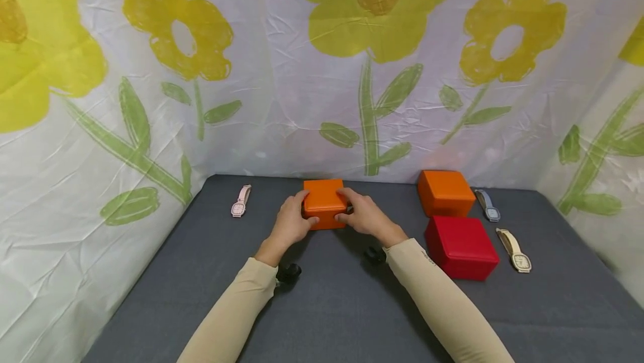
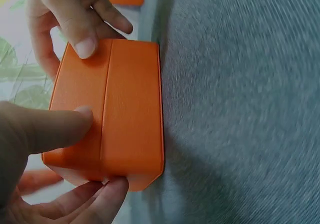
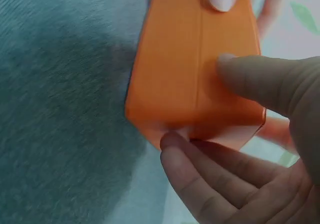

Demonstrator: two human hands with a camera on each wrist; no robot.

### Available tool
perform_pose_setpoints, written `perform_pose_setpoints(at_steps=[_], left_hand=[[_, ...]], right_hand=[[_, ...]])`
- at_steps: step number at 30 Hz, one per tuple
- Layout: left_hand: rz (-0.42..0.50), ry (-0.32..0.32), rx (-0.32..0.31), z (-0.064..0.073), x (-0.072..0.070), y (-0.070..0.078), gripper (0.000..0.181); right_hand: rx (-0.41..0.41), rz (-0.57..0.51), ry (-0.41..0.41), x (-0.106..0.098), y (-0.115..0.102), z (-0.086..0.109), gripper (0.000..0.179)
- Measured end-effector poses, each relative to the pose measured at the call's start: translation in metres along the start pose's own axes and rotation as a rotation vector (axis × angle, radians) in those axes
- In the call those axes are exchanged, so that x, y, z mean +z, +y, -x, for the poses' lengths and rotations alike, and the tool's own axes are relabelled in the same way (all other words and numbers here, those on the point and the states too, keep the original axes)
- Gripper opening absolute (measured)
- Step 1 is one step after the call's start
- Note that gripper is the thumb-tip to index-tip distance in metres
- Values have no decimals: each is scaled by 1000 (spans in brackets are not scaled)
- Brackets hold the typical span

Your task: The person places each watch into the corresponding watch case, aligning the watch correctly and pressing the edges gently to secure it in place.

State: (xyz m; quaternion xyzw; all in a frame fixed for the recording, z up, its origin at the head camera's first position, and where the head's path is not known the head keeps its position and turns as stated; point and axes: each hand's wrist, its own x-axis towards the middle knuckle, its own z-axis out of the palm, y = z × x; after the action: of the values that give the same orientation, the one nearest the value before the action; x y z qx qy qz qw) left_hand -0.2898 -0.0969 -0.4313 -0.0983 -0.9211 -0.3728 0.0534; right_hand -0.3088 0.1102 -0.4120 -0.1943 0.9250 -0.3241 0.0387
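An orange box [image 1: 323, 198] with a seam between lid and base sits near the table's far edge, its lid down. My left hand [image 1: 292, 217] grips its left side, thumb on the front face of the lid and fingers curled along the side. From the right, my right hand [image 1: 369, 215] holds it the same way, thumb [image 3: 250, 73] on the front and fingers [image 3: 200, 174] against the side wall. In the left wrist view the seam of the orange box [image 2: 131, 108] runs between the two thumbs' side and the table side.
To the right stand a second orange box [image 1: 445, 192] and a red box [image 1: 462, 248]. Beside them lie a blue watch [image 1: 487, 205] and a cream watch [image 1: 514, 251]. A pink watch [image 1: 241, 202] lies at the far left. A flowered curtain [image 1: 271, 72] hangs behind the grey table [image 1: 322, 318].
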Motion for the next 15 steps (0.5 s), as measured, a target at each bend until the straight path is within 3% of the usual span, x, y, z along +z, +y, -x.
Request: perform_pose_setpoints(at_steps=[5, 10, 15], left_hand=[[182, -9, -109, -2, 0, -4, 75], [254, 0, -181, 0, 0, -4, 60], [292, 15, -204, -1, -1, -4, 59]], right_hand=[[78, -45, 20, 1, -2, -4, 75], [75, -105, 36, 3, 0, -5, 78], [67, -139, 78, 5, 2, -5, 74]])
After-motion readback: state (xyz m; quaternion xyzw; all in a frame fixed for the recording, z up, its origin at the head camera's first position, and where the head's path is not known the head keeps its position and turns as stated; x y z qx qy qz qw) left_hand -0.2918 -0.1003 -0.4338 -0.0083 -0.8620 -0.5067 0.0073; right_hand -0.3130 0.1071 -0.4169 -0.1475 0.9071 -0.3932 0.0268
